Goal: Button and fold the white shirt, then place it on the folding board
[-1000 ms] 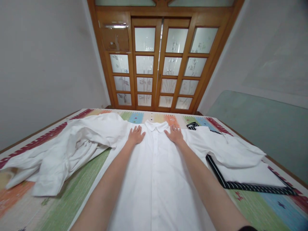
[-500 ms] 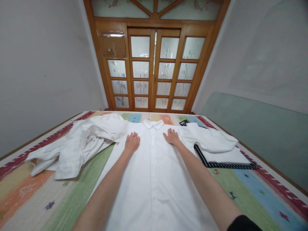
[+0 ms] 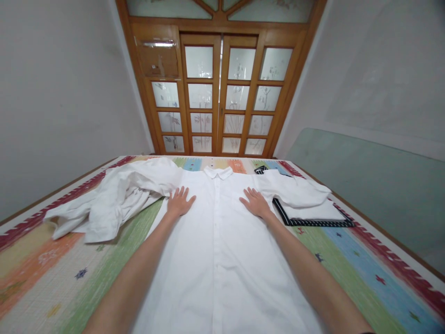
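Observation:
A white button-up shirt point(image 3: 219, 241) lies spread with its front up and its collar at the far end. My left hand point(image 3: 179, 202) rests flat on the chest near the left side, fingers spread. Opposite it, my right hand point(image 3: 255, 202) lies flat with spread fingers on the other side of the button line. Both hands hold nothing. The left sleeve point(image 3: 111, 199) stretches out to the left, crumpled and folded over itself. The shirt's right sleeve point(image 3: 299, 192) lies across a folded white garment with black striped trim point(image 3: 313, 223).
Under the shirt is a colourful striped cover point(image 3: 114, 273) with small star and animal figures. A pale green panel point(image 3: 361, 181) leans along the right wall. Wooden doors with glass panes point(image 3: 215, 93) stand beyond the far edge.
Both hands have slid outward and apart across the shirt's chest, with fingers spreading wider. The camera view has tilted slightly.

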Demonstrator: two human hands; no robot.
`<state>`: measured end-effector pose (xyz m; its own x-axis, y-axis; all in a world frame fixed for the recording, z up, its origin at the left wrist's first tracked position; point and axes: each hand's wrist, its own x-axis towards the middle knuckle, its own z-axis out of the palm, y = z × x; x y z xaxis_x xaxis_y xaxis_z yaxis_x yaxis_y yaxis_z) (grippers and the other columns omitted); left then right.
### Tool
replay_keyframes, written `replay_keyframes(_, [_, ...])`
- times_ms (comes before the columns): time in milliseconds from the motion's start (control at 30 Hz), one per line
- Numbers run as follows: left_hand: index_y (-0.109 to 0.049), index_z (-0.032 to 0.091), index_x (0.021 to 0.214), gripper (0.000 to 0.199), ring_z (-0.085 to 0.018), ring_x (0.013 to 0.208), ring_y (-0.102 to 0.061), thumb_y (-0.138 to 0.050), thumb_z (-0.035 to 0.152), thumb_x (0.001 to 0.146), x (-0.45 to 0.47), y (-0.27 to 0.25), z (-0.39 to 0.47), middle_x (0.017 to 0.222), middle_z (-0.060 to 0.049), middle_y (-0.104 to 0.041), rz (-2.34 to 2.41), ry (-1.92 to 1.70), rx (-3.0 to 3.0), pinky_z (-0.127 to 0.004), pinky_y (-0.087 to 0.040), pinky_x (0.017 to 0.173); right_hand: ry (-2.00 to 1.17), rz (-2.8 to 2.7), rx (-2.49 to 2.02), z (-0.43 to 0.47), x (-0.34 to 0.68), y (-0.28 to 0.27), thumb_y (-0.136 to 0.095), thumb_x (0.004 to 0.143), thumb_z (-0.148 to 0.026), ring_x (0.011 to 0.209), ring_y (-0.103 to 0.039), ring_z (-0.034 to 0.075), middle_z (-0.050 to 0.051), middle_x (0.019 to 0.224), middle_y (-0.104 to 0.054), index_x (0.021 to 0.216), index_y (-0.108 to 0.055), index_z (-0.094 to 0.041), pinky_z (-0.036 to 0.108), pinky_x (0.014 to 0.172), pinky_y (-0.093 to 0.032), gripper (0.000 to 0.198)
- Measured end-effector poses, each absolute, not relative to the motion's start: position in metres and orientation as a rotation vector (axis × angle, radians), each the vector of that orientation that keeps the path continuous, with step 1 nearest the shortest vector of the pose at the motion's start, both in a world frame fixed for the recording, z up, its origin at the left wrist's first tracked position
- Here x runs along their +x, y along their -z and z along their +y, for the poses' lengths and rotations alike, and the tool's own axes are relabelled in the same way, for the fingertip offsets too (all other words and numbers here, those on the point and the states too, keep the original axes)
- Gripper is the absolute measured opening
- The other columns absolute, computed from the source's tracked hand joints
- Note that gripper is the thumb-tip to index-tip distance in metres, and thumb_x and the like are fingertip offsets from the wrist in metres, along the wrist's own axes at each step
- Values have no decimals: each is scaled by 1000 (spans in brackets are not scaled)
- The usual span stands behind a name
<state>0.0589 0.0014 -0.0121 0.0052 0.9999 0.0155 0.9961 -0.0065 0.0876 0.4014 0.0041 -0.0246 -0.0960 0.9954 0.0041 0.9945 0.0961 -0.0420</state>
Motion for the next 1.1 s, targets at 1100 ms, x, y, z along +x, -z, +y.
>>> replay_keyframes(1100, [-50, 1, 137, 64, -34, 136, -43, -34, 45, 94, 40, 9, -35, 148, -24, -44, 2512, -310, 2115, -52, -27, 114, -5, -2104, -2152, 3, 408, 25, -24, 101, -35, 146, -27, 20, 11, 157, -33, 148, -40, -14, 40, 117, -18, 54])
